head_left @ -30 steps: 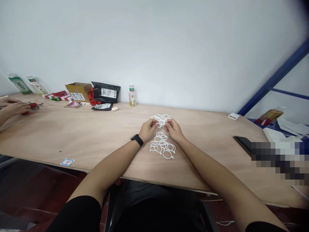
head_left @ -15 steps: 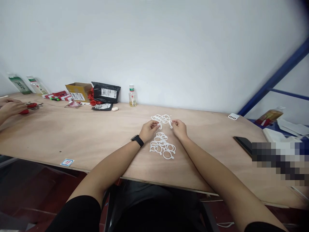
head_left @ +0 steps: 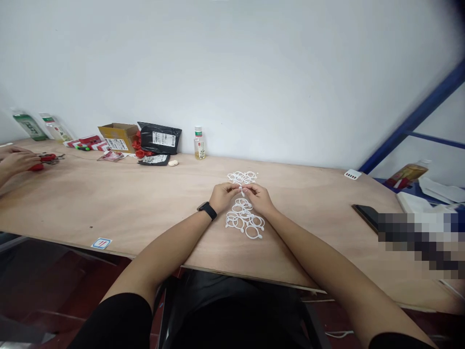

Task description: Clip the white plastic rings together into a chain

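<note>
My left hand (head_left: 222,197), with a dark watch on its wrist, pinches a small white plastic ring (head_left: 242,192) above the table. Thumb and fingers of my right hand (head_left: 260,198) meet it from the other side and are closed too. The fingers cover most of what is held, so I cannot tell whether one or two rings are between them. Just beyond my hands lies a pile of thin white rings (head_left: 236,177). Nearer to me is a second group of white rings with small round tabs (head_left: 260,236), several of them overlapping.
Along the wall stand a drink bottle (head_left: 199,145), a black parcel bag (head_left: 160,139) and a cardboard box (head_left: 118,135). Another person's hand (head_left: 18,162) is beside red-handled pliers (head_left: 47,157) at far left. A phone (head_left: 365,215) lies at right. A number card (head_left: 101,243) marks the front edge.
My right hand has moved left with the white ring it held, and now meets my left hand. Before, the hands were apart, each with a white ring piece. Both ring groups look unchanged.
</note>
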`<state>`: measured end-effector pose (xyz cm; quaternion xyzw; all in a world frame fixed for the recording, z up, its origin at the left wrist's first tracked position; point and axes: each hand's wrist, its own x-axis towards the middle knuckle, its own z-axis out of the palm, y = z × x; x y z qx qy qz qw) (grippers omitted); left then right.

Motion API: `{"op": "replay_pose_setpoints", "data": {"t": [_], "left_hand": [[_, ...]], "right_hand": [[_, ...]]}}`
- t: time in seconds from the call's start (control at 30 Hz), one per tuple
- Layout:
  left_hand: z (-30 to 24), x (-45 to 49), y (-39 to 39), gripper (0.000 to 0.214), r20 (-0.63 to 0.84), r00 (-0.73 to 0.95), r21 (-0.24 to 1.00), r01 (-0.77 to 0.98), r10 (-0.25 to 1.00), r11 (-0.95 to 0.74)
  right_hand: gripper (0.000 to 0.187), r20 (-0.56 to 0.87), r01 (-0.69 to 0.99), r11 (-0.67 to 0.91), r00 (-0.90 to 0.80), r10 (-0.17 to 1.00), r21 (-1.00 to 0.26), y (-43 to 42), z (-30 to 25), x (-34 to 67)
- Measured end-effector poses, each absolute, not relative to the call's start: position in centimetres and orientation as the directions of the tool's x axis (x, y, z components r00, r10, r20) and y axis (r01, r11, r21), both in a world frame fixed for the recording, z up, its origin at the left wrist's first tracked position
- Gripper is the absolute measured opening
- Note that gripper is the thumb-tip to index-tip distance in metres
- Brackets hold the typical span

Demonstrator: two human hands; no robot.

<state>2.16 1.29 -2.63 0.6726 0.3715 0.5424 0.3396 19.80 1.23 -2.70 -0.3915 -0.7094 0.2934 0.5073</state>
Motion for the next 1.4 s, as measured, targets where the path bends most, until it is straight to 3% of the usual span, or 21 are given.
{"op": "replay_pose_setpoints", "data": {"t": [0.2, 0.57, 0.7, 0.83, 0.97, 1.17, 1.4], "left_hand": [[-2.4, 2.4, 0.8, 0.030, 0.449, 0.181, 0.874, 0.115, 0.875, -0.473], [-1.9, 2.5, 0.4, 0.027, 0.480, 0.174, 0.852, 0.140, 0.860, -0.504], [-1.1, 2.2, 0.3, 0.020, 0.621, 0.261, 0.673, 0.304, 0.739, -0.674], [-0.5, 1.8, -0.1, 0.015, 0.677, 0.496, 0.412, 0.356, 0.543, -0.839], [-0.3, 2.0, -0.9, 0.019, 0.591, 0.652, 0.372, 0.302, 0.475, -0.878], [-0.2, 2.4, -1.5, 0.024, 0.533, 0.615, 0.433, 0.391, 0.580, -0.812], [-1.3, 1.8, 0.0, 0.027, 0.548, 0.362, 0.584, 0.479, 0.754, -0.655]], "right_hand": [[0.029, 0.432, 0.216, 0.463, -0.178, 0.884, -0.860, 1.1, -2.6, 19.7], [0.024, 0.477, 0.316, 0.530, -0.233, 0.848, -0.787, 0.2, -1.9, 19.4], [0.025, 0.517, 0.335, 0.537, -0.154, 0.842, -0.775, 1.4, -2.2, 20.2], [0.024, 0.546, 0.602, 0.512, -0.145, 0.825, -0.613, 3.2, -2.7, 22.8], [0.031, 0.366, 0.834, 0.318, -0.153, 0.918, -0.451, 3.9, -3.1, 24.8], [0.028, 0.250, 0.901, 0.283, -0.205, 0.946, -0.330, 3.8, -3.1, 24.5], [0.024, 0.395, 0.749, 0.548, -0.407, 0.824, -0.371, 3.0, -2.7, 23.7]]}}
